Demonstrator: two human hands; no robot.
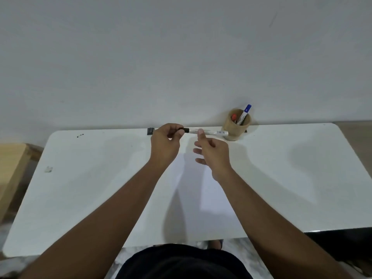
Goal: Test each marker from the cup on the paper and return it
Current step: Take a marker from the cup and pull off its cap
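A white marker point(211, 132) with a black cap point(184, 130) is held level above the white table point(90, 178). My left hand point(166, 142) pinches the black cap end. My right hand point(211, 153) grips the white barrel with thumb and finger, its other fingers spread. A sheet of white paper point(201, 198) lies flat on the table below my hands. At the back right stands a tan cup point(237, 125) holding a blue-capped marker point(245, 112) and a red-capped marker point(233, 117).
A small dark object point(150, 131) sits at the table's back edge against the wall. A wooden piece of furniture point(10, 168) stands left of the table. Small dark marks point(80, 135) dot the table's back left corner.
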